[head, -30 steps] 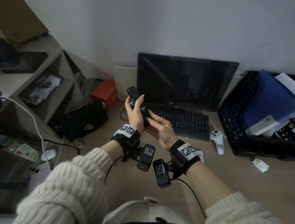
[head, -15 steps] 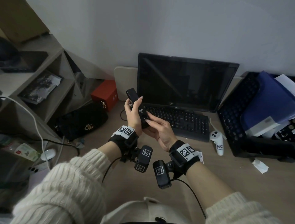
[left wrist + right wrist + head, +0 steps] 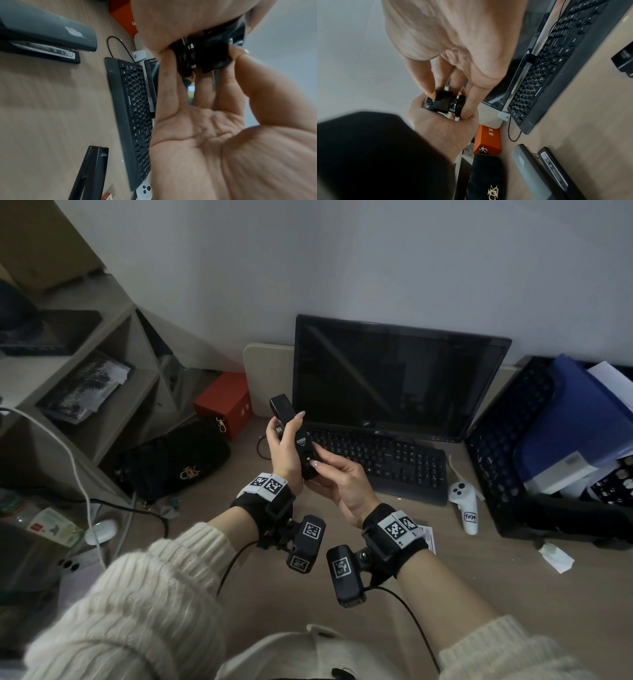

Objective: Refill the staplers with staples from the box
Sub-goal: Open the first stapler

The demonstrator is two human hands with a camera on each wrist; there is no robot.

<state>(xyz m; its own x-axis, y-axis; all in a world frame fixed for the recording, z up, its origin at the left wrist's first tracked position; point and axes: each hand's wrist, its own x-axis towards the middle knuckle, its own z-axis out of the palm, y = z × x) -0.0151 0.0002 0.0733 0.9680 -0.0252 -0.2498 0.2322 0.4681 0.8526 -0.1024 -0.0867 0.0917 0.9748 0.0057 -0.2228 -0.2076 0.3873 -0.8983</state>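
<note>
Two hands hold one black stapler (image 3: 294,436) at frame centre, raised above the keyboard (image 3: 383,463). We grip its body in the left hand (image 3: 284,453); the right hand (image 3: 342,487) pinches its near end. At far right, a black crate (image 3: 493,474) holds a blue folder (image 3: 582,419) and papers. Grey stapler (image 3: 46,31) lies shut on the desk, upper left of the left wrist view.

Held stapler (image 3: 294,436): black plastic shell, semi-gloss. Desk (image 3: 239,587): pale wood-grain laminate, matt, smooth. Grey stapler (image 3: 46,29), 10 o'clock in the left wrist view: matt plastic top, bright metal staple channel. Keyboard (image 3: 383,460): matt black plastic. Monitor (image 3: 397,378): glossy dark screen. Bag (image 3: 178,460): black plush cloth, gold metal emblem. Sleeves (image 3: 144,604): cream ribbed knit. Red box (image 3: 224,402): smooth card, satin.
</note>
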